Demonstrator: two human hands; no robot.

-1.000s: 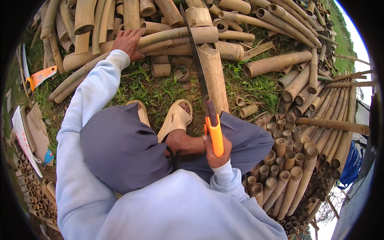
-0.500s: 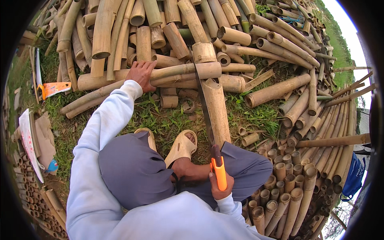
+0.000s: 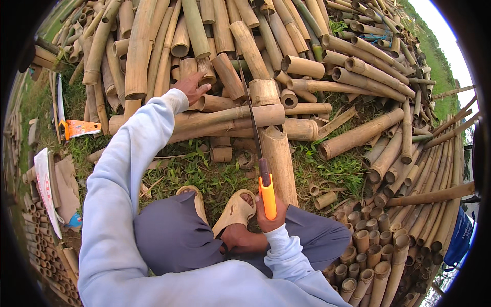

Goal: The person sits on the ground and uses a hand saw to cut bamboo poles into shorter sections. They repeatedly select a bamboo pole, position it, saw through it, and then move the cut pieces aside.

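My right hand (image 3: 270, 219) is closed around the orange handle of a hand saw (image 3: 266, 194). Its long dark blade reaches away from me and crosses a bamboo pole (image 3: 220, 121) close to the pole's right end. That pole lies sideways in front of me, over a thick, notched bamboo post (image 3: 280, 166) that slopes toward my leg. Off the pole, my left hand (image 3: 192, 89) has its fingers stretched out, above or against cut bamboo pieces (image 3: 228, 77) at the near side of the pile. Whether its fingertips touch them I cannot tell.
A large bamboo pile (image 3: 279, 36) spreads across the far side. Upright bamboo tubes (image 3: 381, 253) stand at right, near a blue bag (image 3: 456, 238). On the left lie another saw with an orange cover (image 3: 82, 128) and a white sack (image 3: 46, 189). My sandals (image 3: 231, 210) rest on grass.
My left hand has let go of the bamboo pole and moved farther out toward the pile. The right hand still grips the saw, with its handle slightly farther from me. The view has shifted.
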